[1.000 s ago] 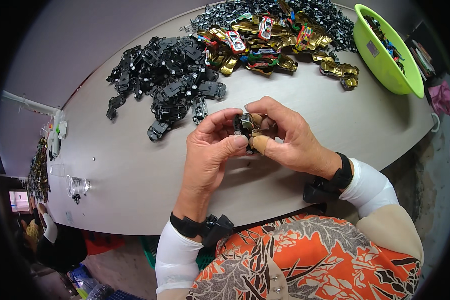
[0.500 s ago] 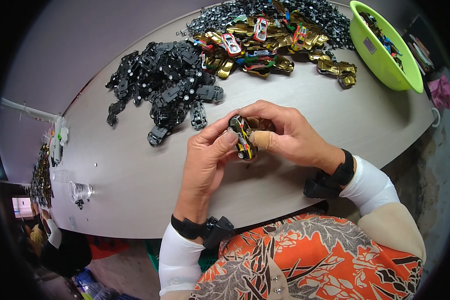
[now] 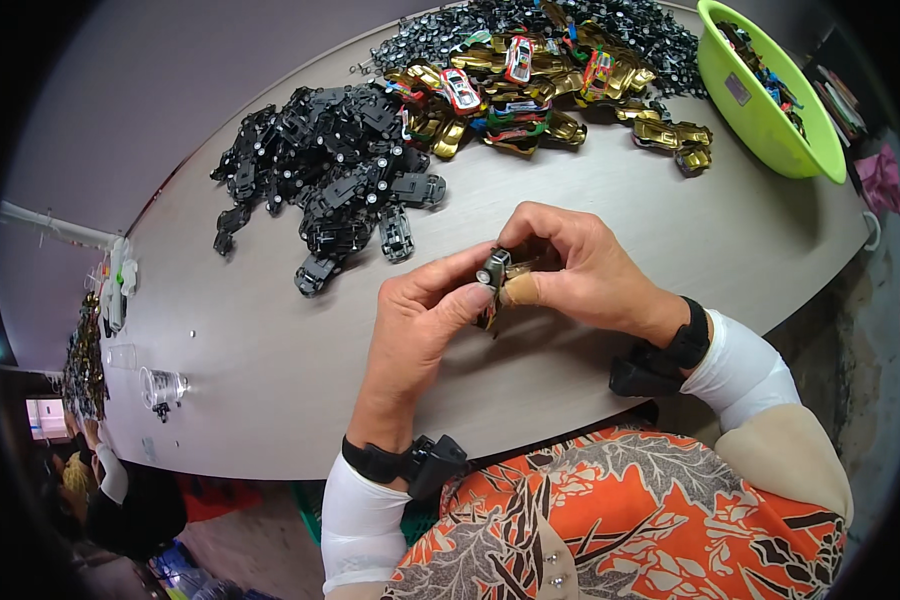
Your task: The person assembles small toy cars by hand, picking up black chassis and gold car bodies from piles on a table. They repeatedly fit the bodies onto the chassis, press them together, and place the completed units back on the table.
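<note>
A small toy car [image 3: 493, 272] with a gold body and a black underside is held over the grey table [image 3: 270, 360] between both hands. My left hand [image 3: 420, 320] pinches its left side with thumb and fingertips. My right hand [image 3: 580, 270] grips it from the right; a bandage wraps one fingertip. Most of the car is hidden by the fingers. Beyond the hands lies a heap of black toy car chassis [image 3: 330, 180], and further back a pile of gold car bodies [image 3: 530, 90] with some painted ones among them.
A lime green bowl [image 3: 765, 110] with small parts stands at the far right. Two loose gold bodies [image 3: 675, 140] lie near it. A small clear container [image 3: 160, 385] sits at the table's left edge. Another person [image 3: 120, 500] is at the lower left.
The toy car has been turned between the fingers; its gold and red side showed half a second ago, and now mostly the dark end faces up. Both hands stay together.
</note>
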### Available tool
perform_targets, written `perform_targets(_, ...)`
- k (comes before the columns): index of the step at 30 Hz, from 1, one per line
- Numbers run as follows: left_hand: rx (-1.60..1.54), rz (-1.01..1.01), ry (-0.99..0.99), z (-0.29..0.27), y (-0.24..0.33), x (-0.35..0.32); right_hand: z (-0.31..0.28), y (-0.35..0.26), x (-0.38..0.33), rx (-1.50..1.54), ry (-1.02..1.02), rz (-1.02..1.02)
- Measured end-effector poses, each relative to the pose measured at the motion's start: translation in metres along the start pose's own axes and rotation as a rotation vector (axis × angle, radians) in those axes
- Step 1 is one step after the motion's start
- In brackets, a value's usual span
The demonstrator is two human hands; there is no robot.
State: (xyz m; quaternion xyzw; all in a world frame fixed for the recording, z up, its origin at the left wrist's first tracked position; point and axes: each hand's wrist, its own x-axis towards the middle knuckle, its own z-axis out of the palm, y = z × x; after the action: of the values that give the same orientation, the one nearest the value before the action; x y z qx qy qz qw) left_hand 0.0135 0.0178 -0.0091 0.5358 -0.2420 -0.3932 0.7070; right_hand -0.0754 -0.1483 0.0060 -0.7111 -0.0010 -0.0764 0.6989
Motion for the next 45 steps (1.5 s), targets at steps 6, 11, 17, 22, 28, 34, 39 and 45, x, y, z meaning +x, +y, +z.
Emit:
perform_targets(6,-0.169,-0.111,0.029,-0.001,0.004,-0.001,-0.011,0.0,0.001,0.161,-0.083,0.149)
perform_targets(11,-0.1,-0.136,0.02,-0.002,0.002,-0.001,-0.022,0.0,0.003,0.176,-0.202,0.125)
perform_targets(17,0.007,-0.189,-0.014,0.002,0.004,-0.003,-0.019,0.0,0.001,0.035,-0.25,0.146)
perform_targets(22,0.25,-0.12,-0.007,0.008,-0.004,-0.003,-0.01,0.009,0.0,-0.28,-0.168,0.044)
perform_targets(28,0.374,-0.141,0.014,0.012,-0.006,-0.003,-0.005,0.01,-0.002,-0.447,-0.123,0.038)
perform_targets(34,0.104,-0.201,0.056,0.006,-0.001,-0.002,-0.014,0.004,0.005,0.033,-0.134,0.279)
perform_targets(39,-0.096,-0.028,0.212,-0.006,-0.002,0.002,-0.008,-0.005,0.004,-0.027,-0.181,0.315)
perform_targets(45,-0.175,-0.067,0.116,-0.004,-0.006,0.004,-0.016,0.003,0.002,0.111,-0.074,0.248)
